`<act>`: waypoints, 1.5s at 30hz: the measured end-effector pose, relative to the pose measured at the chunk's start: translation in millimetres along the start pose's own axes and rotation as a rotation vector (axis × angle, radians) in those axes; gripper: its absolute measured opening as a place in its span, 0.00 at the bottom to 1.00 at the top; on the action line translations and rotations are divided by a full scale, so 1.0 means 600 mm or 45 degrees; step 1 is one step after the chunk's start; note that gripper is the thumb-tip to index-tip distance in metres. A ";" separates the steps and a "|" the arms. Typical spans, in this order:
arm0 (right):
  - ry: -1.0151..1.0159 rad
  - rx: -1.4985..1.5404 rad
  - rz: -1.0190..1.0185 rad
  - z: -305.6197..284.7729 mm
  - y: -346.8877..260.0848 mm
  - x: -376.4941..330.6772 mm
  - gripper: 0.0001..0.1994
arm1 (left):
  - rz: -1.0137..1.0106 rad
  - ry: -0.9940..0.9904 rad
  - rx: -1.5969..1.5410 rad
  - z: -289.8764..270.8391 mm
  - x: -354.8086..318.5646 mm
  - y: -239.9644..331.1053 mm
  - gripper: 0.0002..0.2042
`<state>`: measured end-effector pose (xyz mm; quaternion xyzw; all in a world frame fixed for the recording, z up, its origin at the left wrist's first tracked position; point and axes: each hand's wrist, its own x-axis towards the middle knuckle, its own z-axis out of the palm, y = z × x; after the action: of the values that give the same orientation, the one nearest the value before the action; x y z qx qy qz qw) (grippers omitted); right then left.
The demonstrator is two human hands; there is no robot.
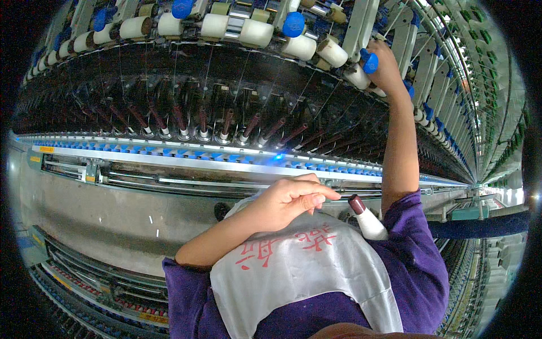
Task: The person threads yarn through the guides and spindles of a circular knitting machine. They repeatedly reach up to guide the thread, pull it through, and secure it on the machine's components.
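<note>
My right arm reaches up to the roller section of a spinning frame. My right hand (385, 66) is closed beside a blue round knob (370, 62), its fingertips bent at a pale machine arm (361, 25); what they grip is hidden. In front of my apron (299, 254), my left hand (291, 202) is held with the index finger stretched to the right and the thumb close to it; nothing shows in it. A yarn bobbin (370, 221), white with a dark maroon tube end, leans between the apron and my right sleeve, right of my left hand.
White rollers (257, 33) line the top, with threads running down to a row of dark maroon spindle tubes (227, 122). A pale rail (197, 164) with blue parts crosses below, a blue light (279, 156) glowing by it. Another machine (96, 288) stands lower left, across the grey floor (130, 209).
</note>
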<state>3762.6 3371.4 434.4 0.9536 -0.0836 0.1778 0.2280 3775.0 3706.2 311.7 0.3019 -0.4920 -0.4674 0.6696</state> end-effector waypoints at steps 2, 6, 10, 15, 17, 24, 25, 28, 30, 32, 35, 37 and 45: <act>0.008 0.003 0.070 -0.004 -0.004 -0.006 0.09 | -0.022 -0.008 0.027 -0.004 -0.003 0.000 0.11; 0.000 -0.050 0.325 -0.018 -0.018 -0.018 0.08 | -0.019 -0.058 0.206 -0.009 -0.002 -0.004 0.11; 0.166 0.034 0.411 -0.039 -0.043 -0.049 0.07 | 0.018 -0.113 0.297 -0.008 0.005 -0.020 0.10; 0.443 0.388 0.525 -0.048 -0.088 -0.119 0.06 | -0.080 -0.269 0.361 0.004 0.025 -0.060 0.09; 0.505 0.515 0.550 -0.039 -0.103 -0.149 0.05 | -0.145 -0.363 0.430 0.009 0.038 -0.081 0.07; 0.321 0.656 0.631 0.002 -0.118 -0.331 0.03 | -0.053 -0.690 0.455 0.078 0.088 -0.142 0.05; 0.284 0.646 0.640 0.008 -0.120 -0.366 0.04 | -0.109 -0.751 0.434 0.093 0.092 -0.154 0.05; 0.204 0.744 0.915 0.019 -0.139 -0.483 0.05 | -0.232 -0.884 0.355 0.146 0.086 -0.200 0.05; 0.196 0.775 0.984 0.045 -0.162 -0.542 0.05 | -0.324 -0.999 0.324 0.152 0.089 -0.244 0.06; 0.184 0.764 1.079 0.073 -0.194 -0.602 0.05 | -0.407 -1.118 0.309 0.150 0.078 -0.289 0.06; 0.161 0.782 1.203 0.114 -0.232 -0.695 0.07 | -0.315 -1.313 0.244 0.164 0.068 -0.382 0.07; 0.170 0.786 1.251 0.138 -0.252 -0.749 0.07 | -0.309 -1.430 0.243 0.175 0.064 -0.435 0.08; 0.162 0.684 1.601 0.092 -0.264 -0.930 0.06 | -0.366 -1.603 -0.023 0.343 0.058 -0.527 0.07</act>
<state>3302.1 3529.2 113.6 0.7352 -0.5607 0.3464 -0.1584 3480.3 3565.0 120.2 0.0271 -0.7415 -0.6441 0.1860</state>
